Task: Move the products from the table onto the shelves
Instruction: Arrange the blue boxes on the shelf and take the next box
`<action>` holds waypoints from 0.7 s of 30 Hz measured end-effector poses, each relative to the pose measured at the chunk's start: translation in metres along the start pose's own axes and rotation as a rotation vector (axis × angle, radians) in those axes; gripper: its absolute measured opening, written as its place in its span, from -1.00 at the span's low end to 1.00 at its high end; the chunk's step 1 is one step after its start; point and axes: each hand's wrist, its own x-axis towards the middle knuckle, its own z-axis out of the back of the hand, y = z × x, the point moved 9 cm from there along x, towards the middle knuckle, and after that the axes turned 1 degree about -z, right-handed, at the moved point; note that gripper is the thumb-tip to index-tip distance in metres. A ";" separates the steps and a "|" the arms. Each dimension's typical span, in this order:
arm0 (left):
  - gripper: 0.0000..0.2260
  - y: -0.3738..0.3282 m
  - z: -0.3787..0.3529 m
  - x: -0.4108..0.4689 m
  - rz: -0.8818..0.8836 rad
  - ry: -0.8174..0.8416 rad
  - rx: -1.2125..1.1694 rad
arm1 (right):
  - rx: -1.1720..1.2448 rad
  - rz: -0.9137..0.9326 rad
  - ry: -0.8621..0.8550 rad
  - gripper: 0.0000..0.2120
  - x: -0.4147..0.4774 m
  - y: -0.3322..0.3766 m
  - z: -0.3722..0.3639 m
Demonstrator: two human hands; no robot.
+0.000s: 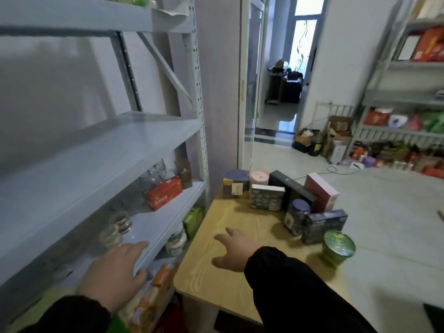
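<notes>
Both your hands are empty here: left hand (115,267) lies flat on the shelf (153,224) edge, right hand (234,249) hovers spread over the table (211,280). The products sit bunched at the far end. I'd take the close green jar (338,246) first, gripping its body, not the lid.

Matt painted metal shelves (101,150), pale wood-grain table (230,280), glossy green jar (338,246), clear glass jars (117,227).

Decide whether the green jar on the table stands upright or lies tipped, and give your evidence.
Upright. The green jar stands on its base on the table, its round shiny lid facing up.
</notes>
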 end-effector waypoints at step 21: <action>-0.68 -0.232 -0.162 0.202 -0.144 0.479 -0.075 | 0.255 -0.177 0.065 -0.24 0.105 -0.256 -0.005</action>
